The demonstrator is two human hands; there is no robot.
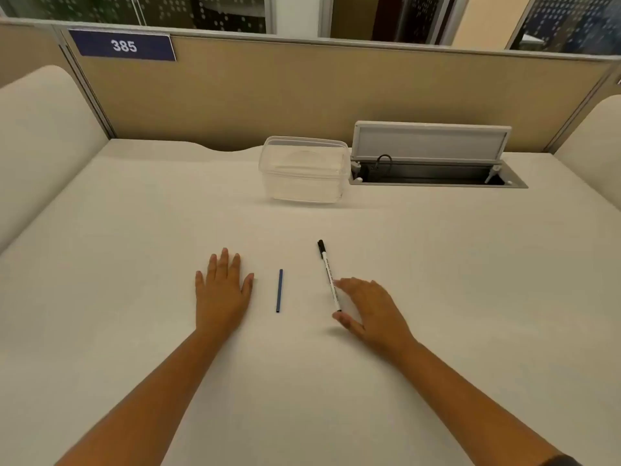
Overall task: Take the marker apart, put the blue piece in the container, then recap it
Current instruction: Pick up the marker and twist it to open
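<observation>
Between the flat left hand [223, 290] and right hand [368, 311], whose loose fingers touch the marker [329, 275], lies the blue piece [279, 290].

Open cable hatch [433, 169], "385" sign [122, 45]

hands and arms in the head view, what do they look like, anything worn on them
Both hands, the left hand and the right hand, are bare: no gloves, rings or watch show. Both forearms are bare up to the bottom edge of the picture. Only at the lower right corner does a bit of dark sleeve show on the right arm. No sleeve shows on the left arm.
</observation>
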